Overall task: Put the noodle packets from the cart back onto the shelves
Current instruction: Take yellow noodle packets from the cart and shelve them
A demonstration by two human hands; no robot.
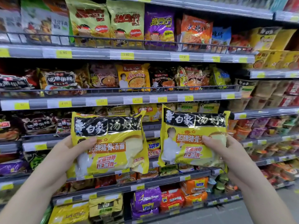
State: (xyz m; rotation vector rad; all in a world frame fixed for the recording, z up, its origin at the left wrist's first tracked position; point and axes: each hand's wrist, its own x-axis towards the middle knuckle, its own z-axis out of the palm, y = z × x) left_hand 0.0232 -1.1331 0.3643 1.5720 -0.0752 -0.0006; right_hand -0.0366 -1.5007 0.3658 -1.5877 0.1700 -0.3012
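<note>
Noodle packets (111, 143) raised, two alike

Left hand (64, 152) grips one glossy yellow plastic packet (113, 159), thumb on its front, other fingers hidden behind. Right hand (226, 152) grips the matching yellow packet (192, 138) likewise. Beyond the fingertips, grey metal shelves (114, 100) stand stocked, yellow price tags (64, 103) along their edges.

Store aisle. Grey metal shelves (145, 53) fill view, many tiers, packed with goods. Wire rails (113, 39) front upper tiers. Yellow price tags (63, 54) on edge strips. Second shelf unit (265, 111) at right, angled. Grey floor (242, 214) lower right. Light even.
</note>
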